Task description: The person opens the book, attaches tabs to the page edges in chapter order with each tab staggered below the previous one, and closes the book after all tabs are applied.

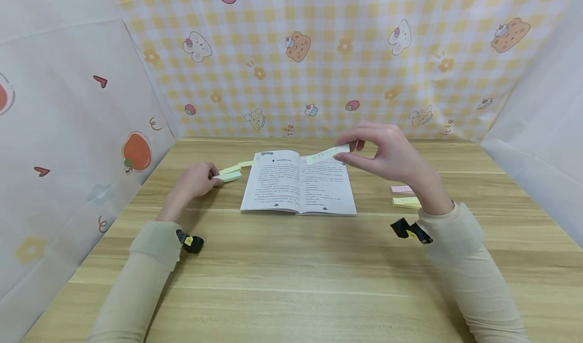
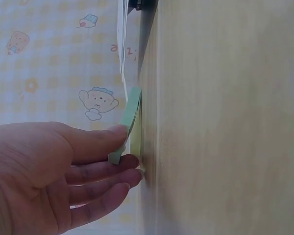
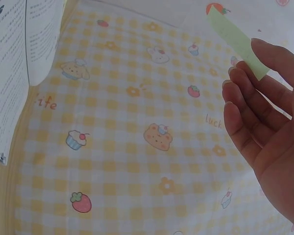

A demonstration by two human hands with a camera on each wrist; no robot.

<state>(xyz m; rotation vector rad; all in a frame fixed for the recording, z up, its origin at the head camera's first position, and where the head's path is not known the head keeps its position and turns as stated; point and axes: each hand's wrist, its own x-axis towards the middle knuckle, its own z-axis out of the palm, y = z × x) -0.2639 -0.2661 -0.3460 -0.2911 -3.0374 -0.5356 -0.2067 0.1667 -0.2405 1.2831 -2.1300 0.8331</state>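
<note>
An open book (image 1: pixel 278 183) with printed pages lies on the wooden table. Above its right page, my right hand (image 1: pixel 387 153) pinches a pale green sticky note (image 1: pixel 324 155) with handwriting between thumb and fingers. The right wrist view shows that sticky note (image 3: pixel 235 41) gripped at one end. To the left of the book, my left hand (image 1: pixel 196 181) holds a green sticky note pad (image 1: pixel 229 176) low over the table. In the left wrist view, the thumb presses the green pad (image 2: pixel 131 112) against the fingers. A yellow sticky strip (image 1: pixel 230 170) lies just behind the pad.
Another pale yellow strip (image 1: pixel 246 164) sticks out at the book's left edge. Right of the book lie a pink sticky note pad (image 1: pixel 401 189) and a yellow one (image 1: pixel 405 201), near the right forearm. A checked cloth backdrop (image 1: pixel 337 80) stands behind the table (image 1: pixel 291 282).
</note>
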